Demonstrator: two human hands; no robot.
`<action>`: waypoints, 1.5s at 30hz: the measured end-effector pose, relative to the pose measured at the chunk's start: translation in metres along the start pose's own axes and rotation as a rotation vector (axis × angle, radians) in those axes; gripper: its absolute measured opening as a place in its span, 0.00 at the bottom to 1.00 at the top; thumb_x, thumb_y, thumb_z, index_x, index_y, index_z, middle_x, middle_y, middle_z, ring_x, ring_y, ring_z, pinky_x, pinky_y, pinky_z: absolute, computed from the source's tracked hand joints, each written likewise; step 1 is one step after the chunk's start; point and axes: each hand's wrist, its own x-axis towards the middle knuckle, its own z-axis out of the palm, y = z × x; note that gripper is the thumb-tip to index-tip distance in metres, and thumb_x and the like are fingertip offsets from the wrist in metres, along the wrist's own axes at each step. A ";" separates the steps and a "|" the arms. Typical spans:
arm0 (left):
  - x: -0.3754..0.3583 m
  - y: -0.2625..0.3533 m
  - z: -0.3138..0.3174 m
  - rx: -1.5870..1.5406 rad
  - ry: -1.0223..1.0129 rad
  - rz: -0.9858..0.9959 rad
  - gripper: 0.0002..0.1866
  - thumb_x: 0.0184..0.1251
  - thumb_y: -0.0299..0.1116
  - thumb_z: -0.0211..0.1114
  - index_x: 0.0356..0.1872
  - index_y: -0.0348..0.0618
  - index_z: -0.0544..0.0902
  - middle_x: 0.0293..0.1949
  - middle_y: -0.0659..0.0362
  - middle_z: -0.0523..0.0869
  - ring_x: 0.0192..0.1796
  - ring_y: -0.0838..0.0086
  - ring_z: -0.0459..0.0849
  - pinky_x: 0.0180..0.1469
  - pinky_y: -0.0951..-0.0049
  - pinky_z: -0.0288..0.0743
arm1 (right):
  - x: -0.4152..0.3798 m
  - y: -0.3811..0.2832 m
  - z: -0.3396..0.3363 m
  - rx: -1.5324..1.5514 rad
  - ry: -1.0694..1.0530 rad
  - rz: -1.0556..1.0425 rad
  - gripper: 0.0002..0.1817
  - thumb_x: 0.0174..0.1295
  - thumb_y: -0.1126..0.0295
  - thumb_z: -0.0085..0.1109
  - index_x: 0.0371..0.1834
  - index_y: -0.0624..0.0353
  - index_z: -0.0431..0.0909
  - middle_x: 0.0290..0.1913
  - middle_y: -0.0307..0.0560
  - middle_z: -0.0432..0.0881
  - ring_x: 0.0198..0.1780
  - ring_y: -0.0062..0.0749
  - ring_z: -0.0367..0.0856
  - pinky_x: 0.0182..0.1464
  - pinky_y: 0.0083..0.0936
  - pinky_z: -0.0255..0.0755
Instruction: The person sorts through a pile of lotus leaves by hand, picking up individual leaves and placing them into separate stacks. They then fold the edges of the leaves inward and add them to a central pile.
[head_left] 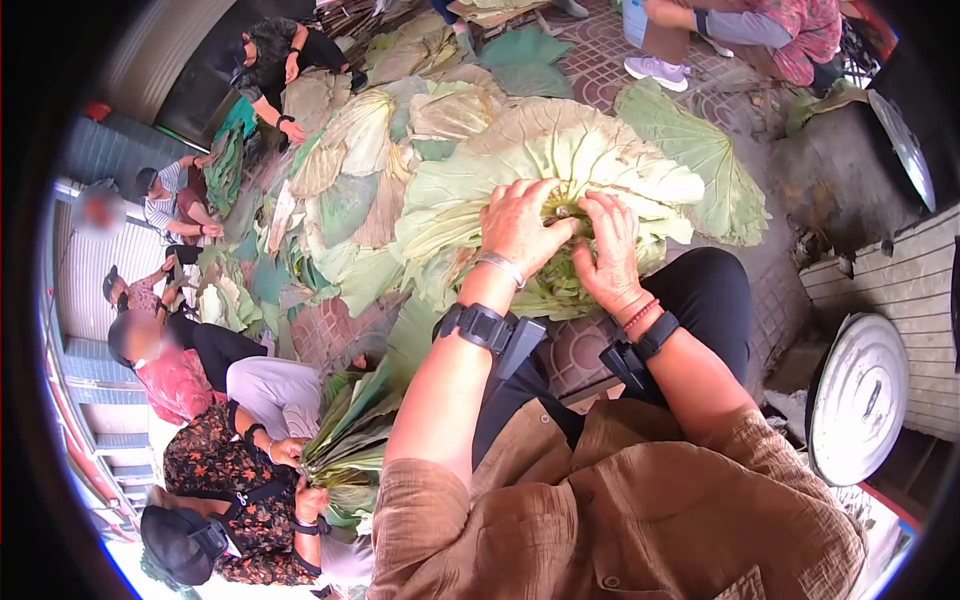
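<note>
A stack of large, pale green and tan dried leaves (470, 175) fans out above my knees. My left hand (520, 225) rests on the middle of the stack, its fingers bent over the gathered leaf centres. Beside it, my right hand (608, 245) presses the same spot from the other side, fingers curled on the leaves. The two hands nearly touch around a small knot-like centre (562, 210). Whether the fingertips pinch any leaf is hard to tell. A greener leaf (700, 160) lies on the paving behind the stack, to the right.
Many loose leaves (345, 210) cover the ground ahead and left. A co-worker at lower left holds a leaf bundle (350, 440); several others sit along the left side. Another person (760, 40) is at the upper right. A round metal lid (860, 400) stands at right.
</note>
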 end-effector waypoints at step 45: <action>-0.228 -0.236 -0.034 0.283 0.608 -0.437 0.12 0.64 0.35 0.60 0.45 0.42 0.80 0.44 0.53 0.82 0.48 0.57 0.76 0.54 0.62 0.66 | -0.002 -0.006 0.019 -0.162 -0.191 -0.056 0.32 0.50 0.77 0.55 0.63 0.57 0.64 0.61 0.53 0.68 0.65 0.48 0.61 0.68 0.43 0.47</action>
